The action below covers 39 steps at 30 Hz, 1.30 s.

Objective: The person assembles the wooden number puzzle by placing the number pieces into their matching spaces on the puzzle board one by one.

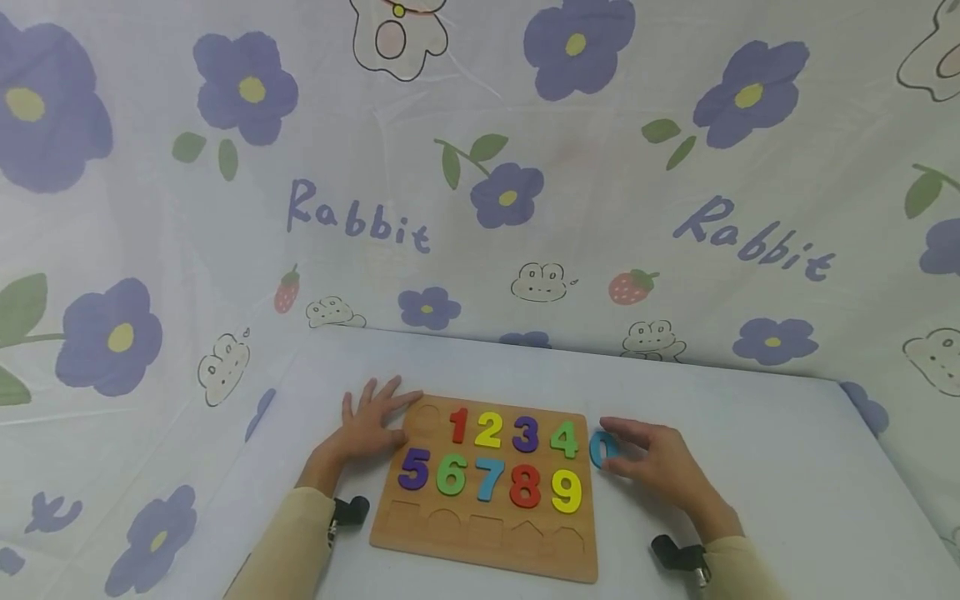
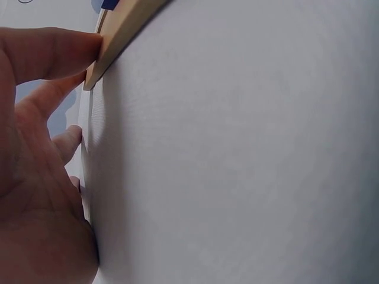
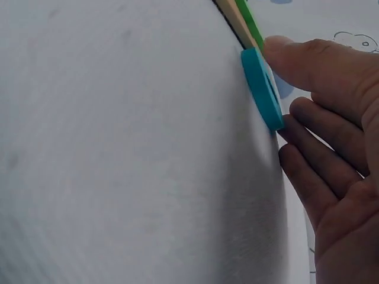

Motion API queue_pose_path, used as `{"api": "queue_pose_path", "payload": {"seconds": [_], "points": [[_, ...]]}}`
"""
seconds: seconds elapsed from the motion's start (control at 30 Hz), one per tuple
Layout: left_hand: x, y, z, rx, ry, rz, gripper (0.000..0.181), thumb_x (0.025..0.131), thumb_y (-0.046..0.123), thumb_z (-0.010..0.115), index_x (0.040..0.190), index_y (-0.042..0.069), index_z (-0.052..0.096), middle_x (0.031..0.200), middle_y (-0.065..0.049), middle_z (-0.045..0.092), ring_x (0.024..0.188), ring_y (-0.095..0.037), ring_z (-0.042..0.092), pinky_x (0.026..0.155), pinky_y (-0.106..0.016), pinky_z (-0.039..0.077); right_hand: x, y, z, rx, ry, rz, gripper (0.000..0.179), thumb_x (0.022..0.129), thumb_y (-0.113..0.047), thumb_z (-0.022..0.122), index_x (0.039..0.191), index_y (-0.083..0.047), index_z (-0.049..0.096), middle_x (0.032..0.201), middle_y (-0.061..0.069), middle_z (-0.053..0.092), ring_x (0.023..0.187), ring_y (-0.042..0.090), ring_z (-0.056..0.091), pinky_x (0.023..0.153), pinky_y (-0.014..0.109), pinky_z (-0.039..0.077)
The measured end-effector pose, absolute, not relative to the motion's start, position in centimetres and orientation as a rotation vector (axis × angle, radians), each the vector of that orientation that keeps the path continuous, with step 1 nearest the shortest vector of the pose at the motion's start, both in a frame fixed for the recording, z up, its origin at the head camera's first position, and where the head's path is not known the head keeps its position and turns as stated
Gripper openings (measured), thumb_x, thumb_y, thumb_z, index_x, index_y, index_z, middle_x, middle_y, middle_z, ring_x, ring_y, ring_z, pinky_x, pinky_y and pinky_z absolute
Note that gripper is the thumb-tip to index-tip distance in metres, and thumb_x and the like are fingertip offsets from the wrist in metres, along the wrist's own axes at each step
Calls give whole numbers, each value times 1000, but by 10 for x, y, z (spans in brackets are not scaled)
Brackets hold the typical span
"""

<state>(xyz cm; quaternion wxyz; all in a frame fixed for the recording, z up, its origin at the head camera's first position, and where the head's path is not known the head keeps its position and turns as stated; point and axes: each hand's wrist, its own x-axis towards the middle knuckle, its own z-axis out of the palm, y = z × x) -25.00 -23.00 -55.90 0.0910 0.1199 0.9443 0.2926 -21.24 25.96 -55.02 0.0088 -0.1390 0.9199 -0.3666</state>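
In the head view a wooden number board (image 1: 480, 500) lies on the white table. My left hand (image 1: 369, 425) is at its upper left corner, fingers spread, with thumb and index finger touching the edge. The left wrist view shows that thumb (image 2: 59, 52) against the board's side (image 2: 127, 29). Just off the board's right edge is a blue number 0 piece (image 1: 601, 450). My right hand (image 1: 656, 458) pinches it between thumb and index finger; the right wrist view shows the 0 (image 3: 260, 89) low at the table surface, its far side partly hidden by the fingers.
Coloured number pieces 1 to 9 sit in two rows on the board, including a green 4 (image 1: 564, 439) and a purple 5 (image 1: 414, 469). A round recess (image 1: 429, 417) is left of the red 1 (image 1: 458, 425). Behind the table (image 1: 787, 467) hangs a flower-printed cloth (image 1: 600, 158).
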Motion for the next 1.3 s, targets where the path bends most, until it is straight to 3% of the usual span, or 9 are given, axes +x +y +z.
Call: {"api": "queue_pose_path", "payload": {"seconds": [0.27, 0.67, 1.0, 1.3], "points": [[-250, -232, -559, 355, 2820, 865, 75, 91, 18, 72, 163, 27, 54, 183, -19, 20, 168, -55, -4, 126, -81, -15, -213, 256, -553, -453, 2914, -1069, 64, 86, -13, 92, 145, -9, 71, 148, 11, 72, 143, 39, 64, 117, 60, 52], [-247, -234, -560, 333, 2809, 873, 76, 91, 19, 72, 164, 28, 53, 184, -18, 18, 169, -53, -7, 126, -80, -17, -214, 245, -539, -510, 2952, -1085, 61, 89, -19, 92, 145, -10, 71, 145, 9, 74, 137, 37, 69, 114, 62, 54], [-249, -234, -561, 340, 2807, 891, 75, 91, 19, 73, 163, 28, 54, 184, -18, 18, 169, -53, -7, 126, -79, -18, -214, 183, -494, -711, 3000, -1161, 57, 92, -24, 91, 145, -15, 72, 144, 5, 75, 137, 35, 69, 112, 59, 57], [-251, -230, -560, 342, 2789, 896, 74, 92, 20, 71, 164, 29, 53, 184, -16, 16, 169, -52, -9, 127, -77, -19, -225, 118, -477, -828, 2852, -1331, 54, 93, -27, 88, 144, -18, 74, 144, 1, 75, 141, 29, 67, 115, 56, 56]]}}
